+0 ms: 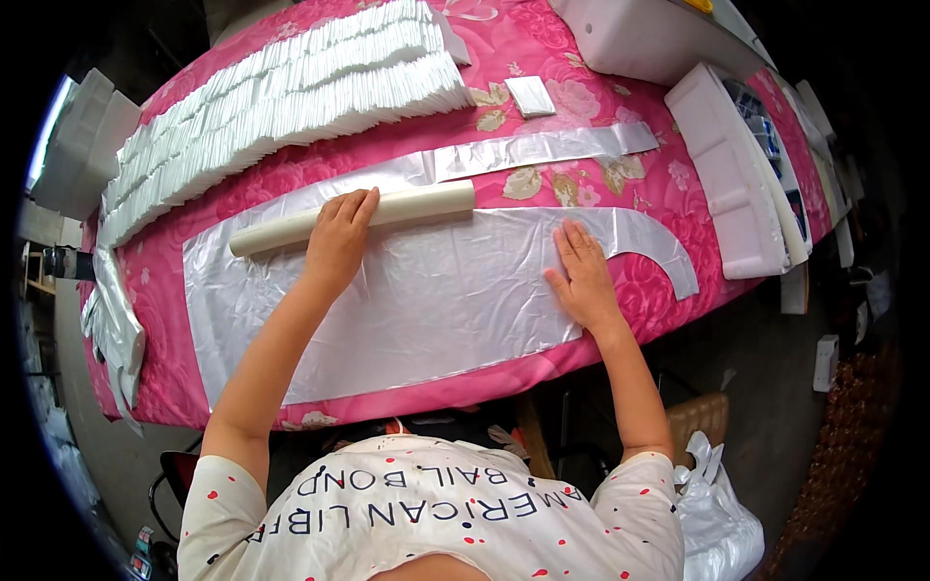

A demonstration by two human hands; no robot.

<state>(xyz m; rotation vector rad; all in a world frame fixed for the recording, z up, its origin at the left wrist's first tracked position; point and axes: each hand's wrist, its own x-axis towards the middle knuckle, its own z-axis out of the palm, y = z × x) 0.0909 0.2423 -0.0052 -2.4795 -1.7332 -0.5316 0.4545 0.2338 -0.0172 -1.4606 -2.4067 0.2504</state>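
Observation:
A white plastic vest bag (407, 320) lies spread flat in front of me, its handle strips reaching to the right. The lower strip curves down and the upper one runs straight along the cloth. Across the bag's far part lies a long cream tube (426, 201), slightly slanted. My left hand (341, 237) is laid over the tube's middle, fingers bent over its far side. Flat on the bag's right end, near the base of the curved handle, my right hand (583, 271) presses with fingers stretched and thumb apart. The tube's underside is hidden.
Rows of folded white bags (291, 102) stand packed along the far left. A small folded white packet (531, 97) lies beyond the bag. White foam boxes (722, 184) stand at the right. More bags (118, 329) hang over the left edge of the pink flowered tablecloth (668, 194).

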